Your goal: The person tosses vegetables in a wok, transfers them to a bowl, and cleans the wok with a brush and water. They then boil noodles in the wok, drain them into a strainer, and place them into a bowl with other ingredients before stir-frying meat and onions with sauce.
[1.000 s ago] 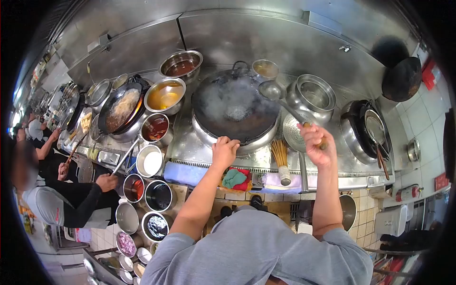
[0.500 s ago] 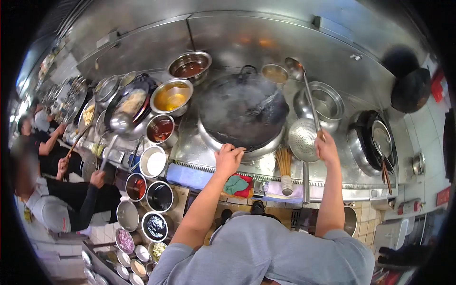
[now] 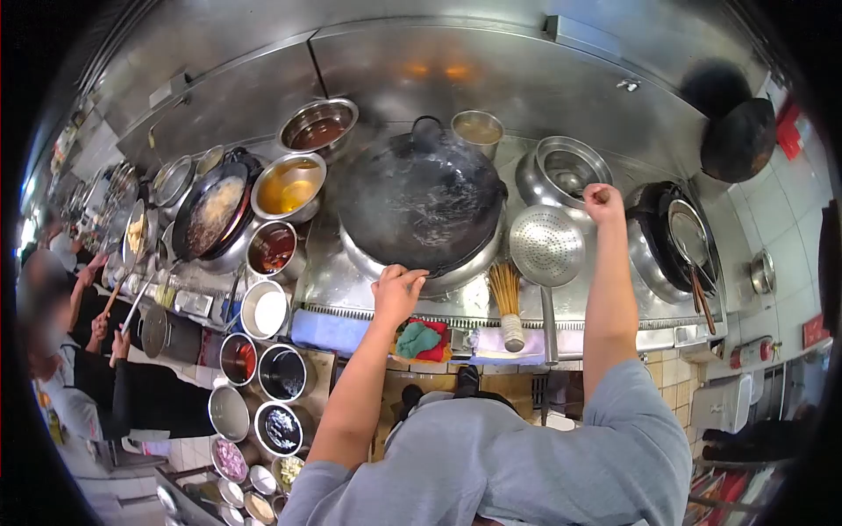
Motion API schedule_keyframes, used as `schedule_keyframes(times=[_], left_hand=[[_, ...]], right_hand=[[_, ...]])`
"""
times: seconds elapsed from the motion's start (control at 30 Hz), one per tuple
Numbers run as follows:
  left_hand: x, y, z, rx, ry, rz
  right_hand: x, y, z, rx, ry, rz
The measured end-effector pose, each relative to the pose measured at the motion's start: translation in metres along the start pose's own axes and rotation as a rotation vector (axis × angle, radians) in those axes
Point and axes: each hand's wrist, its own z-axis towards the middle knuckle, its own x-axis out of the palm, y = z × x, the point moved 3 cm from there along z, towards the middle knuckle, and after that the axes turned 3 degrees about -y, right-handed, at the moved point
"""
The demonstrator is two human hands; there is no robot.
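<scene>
My left hand (image 3: pixel 397 293) grips the near rim of a large black wok (image 3: pixel 421 202), which sits on a round burner ring and gives off a little steam. The wok's inside looks dark and wet. My right hand (image 3: pixel 602 203) is closed around the end of a ladle's handle. The ladle (image 3: pixel 569 182) has its bowl down inside a steel pot (image 3: pixel 537 175) at the right of the wok; the handle is strongly foreshortened. Just below that pot lies a perforated strainer (image 3: pixel 545 245), with a bamboo brush (image 3: pixel 505 294) beside it.
Bowls of yellow oil (image 3: pixel 288 195) and brown liquid (image 3: pixel 317 131) stand left of the wok. Several seasoning pots, one with white contents (image 3: pixel 265 309), line my left side. Stacked woks (image 3: pixel 649 245) stand at right. A co-worker (image 3: pixel 123 394) works at the left, near another wok (image 3: pixel 210 215).
My right hand has moved the ladle from raised upright into the steel pot. The wok's steam has thinned. My left hand stays at the wok's rim. The co-worker's ladle has left the other wok.
</scene>
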Motion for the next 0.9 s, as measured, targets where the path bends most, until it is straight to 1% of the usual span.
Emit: schedule_keyframes(times=[0.03, 0.13, 0.2, 0.33, 0.37, 0.43, 0.5, 0.57, 0.63, 0.67, 0.7, 0.77, 0.8, 0.83, 0.9], left_hand=[[0.0, 0.001, 0.0, -0.01, -0.005, 0.003], [0.001, 0.003, 0.001, 0.0, 0.017, -0.017], [0.001, 0.005, 0.001, 0.005, 0.021, -0.018], [0.002, 0.004, 0.001, 0.043, -0.008, 0.003], [0.002, 0.003, 0.003, 0.068, 0.004, -0.008], [0.001, 0.005, 0.003, 0.044, 0.035, 0.011], [0.0, 0.006, 0.006, 0.066, 0.074, 0.001], [0.005, 0.013, 0.012, 0.08, 0.126, -0.009], [0.007, 0.017, 0.016, 0.116, 0.142, -0.012], [0.01, 0.02, 0.017, 0.139, 0.143, -0.036], [0.01, 0.019, 0.017, 0.163, 0.147, -0.061], [0.011, 0.019, 0.018, 0.184, 0.148, -0.063], [0.012, 0.019, 0.018, 0.187, 0.149, -0.076], [0.012, 0.019, 0.018, 0.191, 0.152, -0.092], [0.013, 0.021, 0.02, 0.226, 0.151, -0.113]], right_hand=[[0.004, -0.004, -0.011, -0.011, 0.061, -0.027], [0.026, -0.032, -0.07, -0.038, 0.114, 0.03], [0.043, -0.052, -0.107, 0.048, 0.225, 0.088], [0.064, -0.091, -0.167, 0.087, 0.323, 0.138], [0.066, -0.099, -0.18, 0.157, 0.365, 0.194], [0.069, -0.121, -0.209, 0.269, 0.368, 0.298], [0.069, -0.139, -0.233, 0.299, 0.36, 0.316], [0.063, -0.152, -0.25, 0.277, 0.337, 0.338], [0.058, -0.17, -0.264, 0.43, 0.28, 0.368], [0.052, -0.175, -0.268, 0.39, 0.267, 0.299], [0.047, -0.179, -0.27, 0.391, 0.269, 0.301], [0.032, -0.185, -0.271, 0.404, 0.278, 0.064], [0.024, -0.188, -0.273, 0.378, 0.246, -0.019], [0.016, -0.189, -0.274, 0.367, 0.24, -0.013], [-0.001, -0.187, -0.274, 0.326, 0.252, -0.4]])
